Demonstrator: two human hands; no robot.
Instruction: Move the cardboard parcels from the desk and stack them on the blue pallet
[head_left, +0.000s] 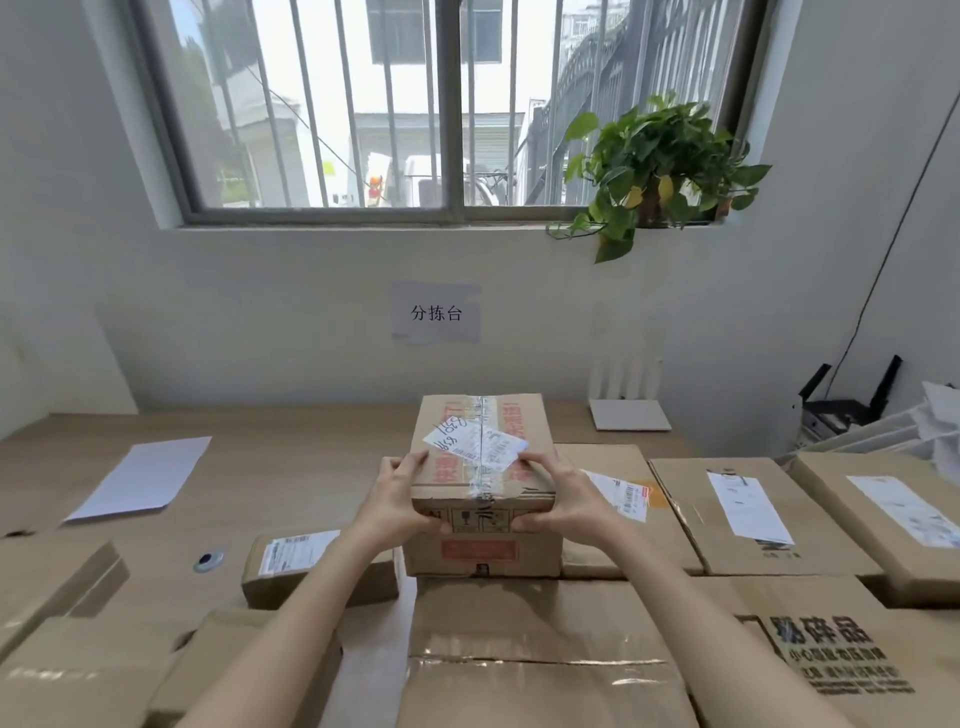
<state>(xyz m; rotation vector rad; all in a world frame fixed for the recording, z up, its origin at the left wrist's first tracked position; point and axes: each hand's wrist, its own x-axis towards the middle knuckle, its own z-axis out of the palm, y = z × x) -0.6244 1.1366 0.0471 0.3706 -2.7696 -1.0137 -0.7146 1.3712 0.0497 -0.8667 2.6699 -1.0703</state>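
A taped cardboard parcel (483, 415) with a white label on top and red print stands in the middle of the wooden desk (291, 457). My left hand (402, 496) grips its near left corner and my right hand (558, 493) grips its near right corner. It rests partly on a large flat parcel (540, 639) in front. A small long parcel (311, 566) lies to its left. Two flat labelled parcels (753, 514) (883, 509) lie to the right. The blue pallet is out of view.
More cardboard boxes (88, 670) crowd the near left edge. A white sheet of paper (140, 478) lies on the desk's left part, next to a cable hole (208, 560). At the back right stand a white router (628, 413) and paper trays (857, 421). A potted plant (654, 171) sits on the windowsill.
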